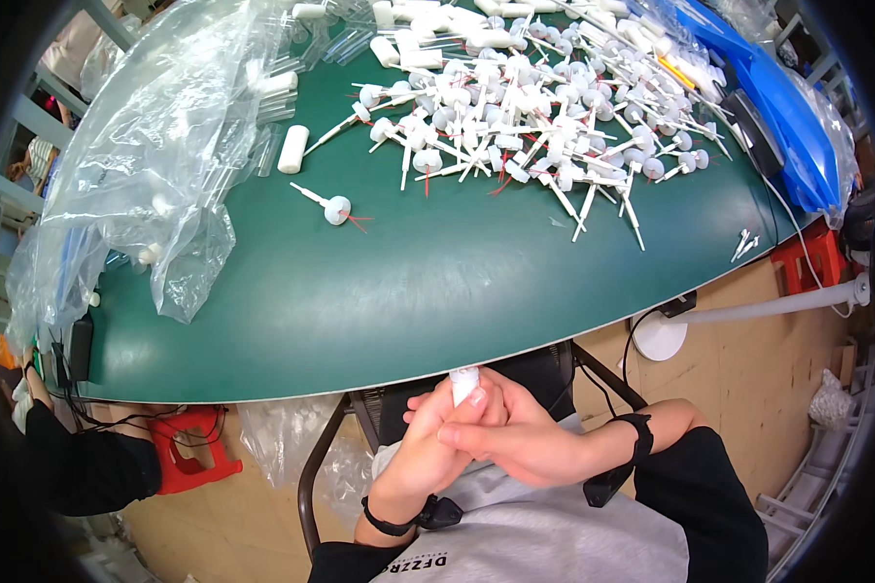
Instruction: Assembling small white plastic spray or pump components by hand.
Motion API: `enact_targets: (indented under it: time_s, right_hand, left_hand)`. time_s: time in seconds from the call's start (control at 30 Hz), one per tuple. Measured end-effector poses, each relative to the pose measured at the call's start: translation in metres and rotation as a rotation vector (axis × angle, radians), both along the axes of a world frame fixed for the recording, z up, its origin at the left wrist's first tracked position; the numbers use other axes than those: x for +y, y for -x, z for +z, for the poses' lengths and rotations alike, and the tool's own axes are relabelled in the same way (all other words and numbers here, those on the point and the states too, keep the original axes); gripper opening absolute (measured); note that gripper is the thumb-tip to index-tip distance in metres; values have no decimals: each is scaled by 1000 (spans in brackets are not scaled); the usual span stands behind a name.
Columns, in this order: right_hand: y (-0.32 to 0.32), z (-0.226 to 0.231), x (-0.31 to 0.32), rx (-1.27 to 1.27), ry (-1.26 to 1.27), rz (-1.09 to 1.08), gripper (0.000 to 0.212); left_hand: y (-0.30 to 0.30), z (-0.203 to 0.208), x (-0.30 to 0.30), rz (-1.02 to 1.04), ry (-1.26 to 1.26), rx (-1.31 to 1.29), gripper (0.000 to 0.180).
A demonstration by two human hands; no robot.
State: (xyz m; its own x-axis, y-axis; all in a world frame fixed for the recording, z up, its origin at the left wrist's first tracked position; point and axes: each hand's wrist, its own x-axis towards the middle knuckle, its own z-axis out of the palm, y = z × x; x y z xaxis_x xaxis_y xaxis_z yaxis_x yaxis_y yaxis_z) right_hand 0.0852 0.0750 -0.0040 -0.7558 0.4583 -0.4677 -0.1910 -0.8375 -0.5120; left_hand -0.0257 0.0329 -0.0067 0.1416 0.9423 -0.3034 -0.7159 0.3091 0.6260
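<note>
My left hand (428, 439) and my right hand (520, 437) are pressed together just off the table's near edge, in front of my lap. Both are closed around a small white cylindrical piece (464, 385), whose upper end sticks out above the fingers. Its lower part is hidden by my hands. On the green table (379, 291) beyond them lies a single part with a round pale head, a thin white stem and red wires (336, 210). A white cylinder (293, 149) stands a little behind it.
A large heap of similar white stemmed parts (515, 107) covers the far middle and right. Clear plastic bags (146, 146) spread over the left side. At the right are a blue plastic bin (782, 117), a few small white pieces (745, 245) and a red stool (811, 260).
</note>
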Motion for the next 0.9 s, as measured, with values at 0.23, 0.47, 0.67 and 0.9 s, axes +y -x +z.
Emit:
enact_targets:
  time_s: [0.23, 0.47, 0.67, 0.9]
  right_hand:
    - [8, 1, 7, 22, 5, 70, 50]
    - [18, 11, 4, -82, 48, 23, 54]
    - [16, 29, 21, -98, 156, 110, 45]
    - [2, 23, 20, -71, 16, 207, 50]
  left_hand:
    - [5, 4, 1, -15, -8, 175, 30]
    - [23, 18, 2, -152, 189, -19, 26]
    - [19, 25, 9, -85, 292, -114, 26]
    - [3, 9, -1, -5, 105, -131, 18]
